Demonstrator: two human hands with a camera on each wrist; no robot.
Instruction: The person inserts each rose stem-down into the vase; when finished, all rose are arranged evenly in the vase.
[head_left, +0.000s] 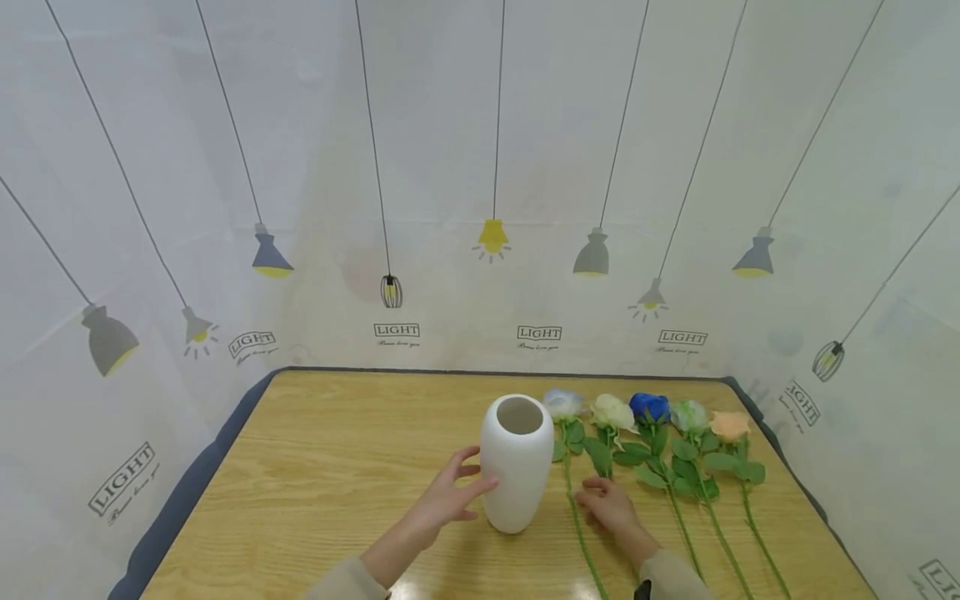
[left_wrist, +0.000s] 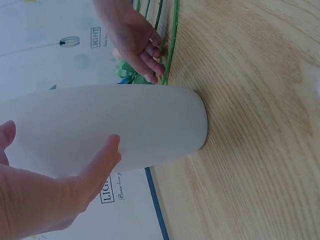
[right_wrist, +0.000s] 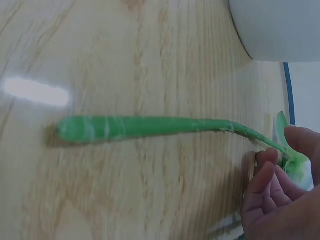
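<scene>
The left hand [head_left: 442,500] is at the left side of a white vase [head_left: 517,467], which stands upright on the table. Its thumb overlaps the vase's front, and its fingers extend along the side, as the left wrist view shows too. To the right of the vase, the right hand [head_left: 611,512] is low over the table beside a green stem [right_wrist: 150,126]. Loosely bent, its fingers [right_wrist: 265,187] come right up to that stem. A pale bluish-white rose [head_left: 562,403] and a cream rose [head_left: 613,412] lie beyond this hand; the cream rose's lower stem is hidden.
A blue rose [head_left: 649,407], a pale green-white rose [head_left: 688,415] and a peach rose [head_left: 730,425] lie farther right, stems toward the person. The wooden table [head_left: 330,483] has a dark edge [head_left: 225,433] against a white sheet [head_left: 442,150] printed with lamps.
</scene>
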